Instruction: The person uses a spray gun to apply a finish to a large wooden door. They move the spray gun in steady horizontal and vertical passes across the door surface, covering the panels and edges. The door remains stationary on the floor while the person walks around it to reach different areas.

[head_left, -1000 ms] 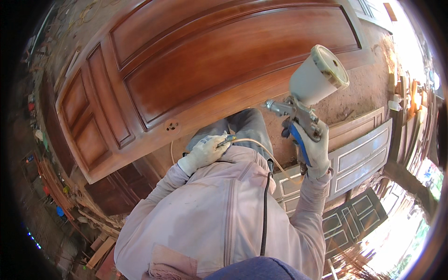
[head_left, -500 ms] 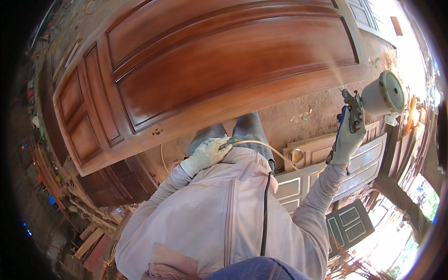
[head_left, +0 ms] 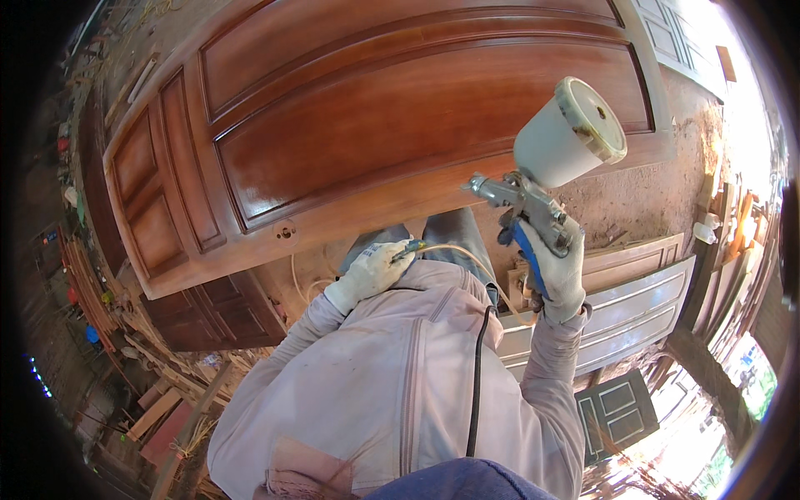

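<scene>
A large reddish-brown panelled wooden door [head_left: 375, 125] lies flat in front of me, glossy with finish. My right hand [head_left: 557, 271], in a white glove, grips the blue handle of a metal spray gun [head_left: 525, 204] with a white cup [head_left: 571, 133] on top; its nozzle points left toward the door's near edge. My left hand [head_left: 375, 268], also gloved, is closed around the thin pale air hose [head_left: 467, 258] near my waist, just below the door's edge.
A darker brown door [head_left: 217, 312] lies under the big one at lower left. Pale grey panelled doors [head_left: 633, 308] lie on the dirt floor at right, a dark green one [head_left: 617, 408] below them. Wood scraps [head_left: 158, 408] are piled at left.
My right hand has swung the spray gun back left from the far right, toward the door's near edge. The left hand has stayed on the hose.
</scene>
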The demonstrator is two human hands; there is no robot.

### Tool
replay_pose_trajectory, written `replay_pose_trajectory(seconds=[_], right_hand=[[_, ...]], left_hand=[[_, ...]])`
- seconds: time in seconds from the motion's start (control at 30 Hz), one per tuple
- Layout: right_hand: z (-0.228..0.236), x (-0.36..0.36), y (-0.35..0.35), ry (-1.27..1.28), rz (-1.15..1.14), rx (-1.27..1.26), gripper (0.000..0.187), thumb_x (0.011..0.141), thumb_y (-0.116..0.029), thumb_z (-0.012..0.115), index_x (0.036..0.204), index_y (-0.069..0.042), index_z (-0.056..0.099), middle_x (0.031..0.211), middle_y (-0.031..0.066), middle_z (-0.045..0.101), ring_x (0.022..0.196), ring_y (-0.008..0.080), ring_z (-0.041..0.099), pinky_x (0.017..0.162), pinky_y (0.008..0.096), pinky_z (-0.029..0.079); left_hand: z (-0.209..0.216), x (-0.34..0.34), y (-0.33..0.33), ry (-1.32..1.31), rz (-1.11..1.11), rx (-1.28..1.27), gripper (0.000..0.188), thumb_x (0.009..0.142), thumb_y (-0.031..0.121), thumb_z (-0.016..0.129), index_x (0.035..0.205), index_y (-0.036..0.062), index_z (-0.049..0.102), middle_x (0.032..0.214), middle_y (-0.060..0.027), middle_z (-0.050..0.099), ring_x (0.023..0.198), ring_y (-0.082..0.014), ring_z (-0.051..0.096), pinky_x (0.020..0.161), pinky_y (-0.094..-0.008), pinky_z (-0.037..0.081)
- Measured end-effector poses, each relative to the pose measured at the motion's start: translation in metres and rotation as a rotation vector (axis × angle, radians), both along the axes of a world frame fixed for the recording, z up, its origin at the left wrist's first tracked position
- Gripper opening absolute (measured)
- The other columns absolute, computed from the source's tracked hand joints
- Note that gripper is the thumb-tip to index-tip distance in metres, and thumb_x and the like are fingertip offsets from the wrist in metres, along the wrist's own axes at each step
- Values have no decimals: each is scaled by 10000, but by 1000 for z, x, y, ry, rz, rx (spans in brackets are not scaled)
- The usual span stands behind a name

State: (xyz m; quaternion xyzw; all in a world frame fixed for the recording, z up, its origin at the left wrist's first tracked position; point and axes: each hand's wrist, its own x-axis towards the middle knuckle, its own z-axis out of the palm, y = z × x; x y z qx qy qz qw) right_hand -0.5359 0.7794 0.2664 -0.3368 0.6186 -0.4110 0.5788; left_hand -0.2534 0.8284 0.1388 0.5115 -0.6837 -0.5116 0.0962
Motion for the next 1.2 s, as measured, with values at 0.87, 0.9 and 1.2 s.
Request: replay_pose_trajectory(seconds=[0.87, 0.9, 1.2], right_hand=[[5, -7, -39, 9, -18, 72, 348, 910, 0, 622, 1258, 1, 617, 907, 56, 697, 715, 65, 626, 602, 198, 476], [5, -10, -43, 13, -27, 98, 342, 908, 0, 625, 1250, -1, 623, 905, 58, 696, 710, 68, 627, 595, 193, 471], [-8, -56, -57, 729, -386, -208, 271, 938, -94, 628, 1203, -49, 661, 832, 10, 676, 690, 65, 608, 605, 219, 463]], left_hand=[[14, -8, -17, 13, 35, 129, 341, 918, 246, 654, 1150, -5, 657, 1042, -208, 693, 942, -339, 670, 824, -392, 526], [15, -8, -17, 9, 39, 122, 342, 918, 247, 654, 1151, -3, 657, 1039, -207, 694, 942, -340, 669, 823, -393, 525], [13, -7, -23, 26, 43, 177, 320, 921, 256, 642, 1114, 3, 673, 1026, -202, 691, 953, -350, 657, 812, -403, 520]])
